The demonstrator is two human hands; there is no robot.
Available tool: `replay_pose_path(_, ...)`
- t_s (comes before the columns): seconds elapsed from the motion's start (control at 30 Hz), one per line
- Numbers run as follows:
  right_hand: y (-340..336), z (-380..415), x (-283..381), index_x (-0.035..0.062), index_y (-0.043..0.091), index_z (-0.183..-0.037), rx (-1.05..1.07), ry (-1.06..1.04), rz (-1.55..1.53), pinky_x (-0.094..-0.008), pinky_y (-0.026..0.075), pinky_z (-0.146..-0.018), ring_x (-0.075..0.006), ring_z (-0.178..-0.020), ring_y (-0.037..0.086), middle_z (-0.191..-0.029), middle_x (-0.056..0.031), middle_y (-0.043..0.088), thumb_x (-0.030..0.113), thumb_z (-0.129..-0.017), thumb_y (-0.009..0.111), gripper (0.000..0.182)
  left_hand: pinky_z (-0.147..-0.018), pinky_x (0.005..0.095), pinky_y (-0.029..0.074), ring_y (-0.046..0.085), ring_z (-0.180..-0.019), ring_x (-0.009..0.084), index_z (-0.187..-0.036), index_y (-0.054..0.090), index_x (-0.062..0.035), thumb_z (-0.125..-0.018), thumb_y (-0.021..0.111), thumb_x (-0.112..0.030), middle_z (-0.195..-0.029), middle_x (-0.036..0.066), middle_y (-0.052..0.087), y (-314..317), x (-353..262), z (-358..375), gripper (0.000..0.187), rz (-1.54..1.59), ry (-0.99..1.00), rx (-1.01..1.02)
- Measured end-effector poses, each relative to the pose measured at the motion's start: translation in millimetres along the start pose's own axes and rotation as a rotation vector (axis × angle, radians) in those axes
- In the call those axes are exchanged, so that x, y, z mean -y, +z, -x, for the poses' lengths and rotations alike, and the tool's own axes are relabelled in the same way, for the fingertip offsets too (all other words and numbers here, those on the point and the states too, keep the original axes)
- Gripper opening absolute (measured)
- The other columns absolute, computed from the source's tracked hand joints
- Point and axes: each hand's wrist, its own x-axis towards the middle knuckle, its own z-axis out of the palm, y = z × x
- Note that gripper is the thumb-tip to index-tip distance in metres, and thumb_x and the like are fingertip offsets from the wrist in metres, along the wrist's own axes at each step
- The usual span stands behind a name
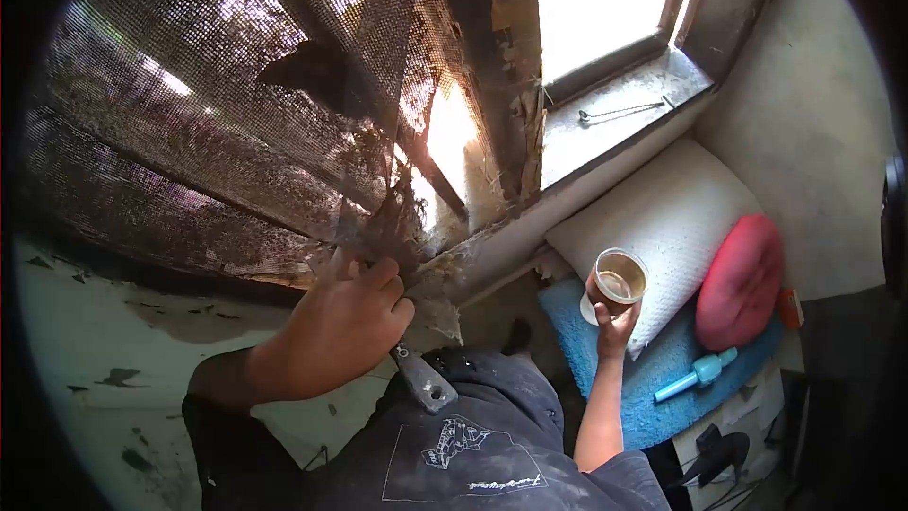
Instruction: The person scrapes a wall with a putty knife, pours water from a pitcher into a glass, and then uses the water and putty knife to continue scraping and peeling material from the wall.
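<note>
My left hand (355, 322) is wrapped round the dark handle (427, 384) of a hand tool, whose butt has a hole in it and points down toward my shirt. The tool's far end is blurred against ragged fibres (402, 213) at the lower corner of a torn mesh screen (189, 132). In my right hand (617, 329) I hold a stemmed glass (619, 276) with brownish liquid in it. It is slightly tilted, over the edge of a white pillow (662, 218).
A metal hook (619, 114) lies on the windowsill (605, 137). Below it are a red round cushion (742, 279), a blue mat (605, 388) and a turquoise plastic object (695, 376). Wooden window bars (515, 66) stand beside the mesh, above a peeling wall (113, 341).
</note>
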Motion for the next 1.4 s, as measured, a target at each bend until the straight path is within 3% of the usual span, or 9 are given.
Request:
replay_pose_path(0.27, 1, 60, 25, 0.0017, 0.040, -0.139, -0.130, -0.044, 0.177, -0.0408, 0.045, -0.103, -0.0258, -0.120, 0.055, -0.130, -0.0129, 0.054, 0.027, -0.071, 0.092, 0.089, -0.095, 0.0494, 0.043, 0.061, -0.114, 0.0258, -0.078, 0.062, -0.0091, -0.081, 0.062, -0.017, -0.088, 0.009, 0.064, 13, 4, 14, 0.009, -0.115, 0.181, -0.221)
replay_pose_path(0.47, -24, 114, 59, 0.0030, 0.043, -0.138, -0.254, -0.171, 0.471, -0.0397, 0.044, -0.103, -0.0240, -0.118, 0.054, -0.127, -0.0104, 0.052, 0.028, -0.069, 0.093, 0.089, -0.089, 0.0400, 0.048, 0.063, -0.106, 0.0238, -0.078, 0.063, -0.0097, -0.081, 0.062, -0.018, -0.093, 0.009, 0.065, 42, 4, 17, 0.009, 0.035, 0.241, -0.378)
replay_pose_path(0.83, -46, 223, 168, -0.0007, 0.039, -0.146, -0.415, -0.201, 0.725, -0.0359, 0.044, -0.106, -0.0222, -0.124, 0.056, -0.134, -0.0127, 0.057, 0.012, -0.072, 0.090, 0.091, -0.086, 0.0388, 0.050, 0.054, -0.119, 0.0286, -0.075, 0.073, -0.0053, -0.077, 0.064, -0.017, -0.124, 0.017, 0.064, 100, 0, 22, 0.015, 0.243, 0.232, -0.686)
replay_pose_path(0.97, 21, 149, 210, -0.0022, 0.052, -0.141, -0.220, -0.194, 0.784, -0.0376, 0.047, -0.106, -0.0224, -0.120, 0.062, -0.130, -0.0152, 0.065, 0.012, -0.071, 0.090, 0.081, -0.082, 0.0375, 0.049, 0.055, -0.115, 0.0257, -0.078, 0.077, -0.0076, -0.076, 0.065, -0.018, -0.120, 0.014, 0.066, 101, -6, 23, 0.016, 0.091, 0.183, -0.624)
replay_pose_path(1.03, 94, 66, 223, -0.0020, 0.068, -0.119, 0.012, -0.512, 0.938, -0.0335, 0.054, -0.094, -0.0208, -0.103, 0.070, -0.117, -0.0167, 0.072, 0.028, -0.074, 0.088, 0.058, -0.081, 0.0369, 0.048, 0.054, -0.115, 0.0256, -0.078, 0.078, -0.0085, -0.076, 0.066, -0.019, -0.116, 0.013, 0.066, 100, -10, 24, 0.017, 0.072, 0.200, -0.585)
replay_pose_path(1.07, 112, 24, 222, 0.0019, 0.065, -0.124, 0.299, -0.230, 1.108, -0.0344, 0.055, -0.085, -0.0246, -0.091, 0.072, -0.095, -0.0176, 0.074, 0.032, -0.081, 0.083, 0.056, -0.080, 0.0364, 0.047, 0.054, -0.114, 0.0256, -0.079, 0.079, -0.0095, -0.077, 0.066, -0.020, -0.112, 0.012, 0.066, 95, -14, 23, 0.017, 0.060, 0.205, -0.546)
replay_pose_path(1.1, 143, -1, 226, 0.0032, 0.063, -0.126, 0.290, -0.330, 1.245, -0.0359, 0.056, -0.077, -0.0268, -0.081, 0.072, -0.084, -0.0178, 0.072, 0.037, -0.079, 0.084, 0.061, -0.079, 0.0359, 0.046, 0.052, -0.115, 0.0249, -0.080, 0.080, -0.0116, -0.078, 0.066, -0.021, -0.105, 0.009, 0.065, 89, -18, 24, 0.017, 0.045, 0.187, -0.496)
replay_pose_path(1.17, 184, -4, 247, 0.0027, 0.053, -0.135, 0.232, -0.320, 1.037, -0.0379, 0.058, -0.077, -0.0238, -0.082, 0.074, -0.089, -0.0167, 0.074, 0.038, -0.072, 0.089, 0.081, -0.078, 0.0356, 0.046, 0.052, -0.115, 0.0246, -0.080, 0.080, -0.0122, -0.078, 0.066, -0.022, -0.105, 0.009, 0.065, 89, -17, 20, 0.017, 0.037, 0.174, -0.512)
replay_pose_path(1.4, 185, -1, 224, 0.0011, 0.049, -0.136, 0.222, -0.402, 1.042, -0.0358, 0.058, -0.074, -0.0239, -0.079, 0.074, -0.095, -0.0181, 0.074, 0.033, -0.072, 0.090, 0.082, -0.078, 0.0350, 0.047, 0.053, -0.111, 0.0240, -0.078, 0.080, -0.0133, -0.078, 0.067, -0.022, -0.104, 0.008, 0.065, 93, -22, 21, 0.016, 0.005, 0.139, -0.492)
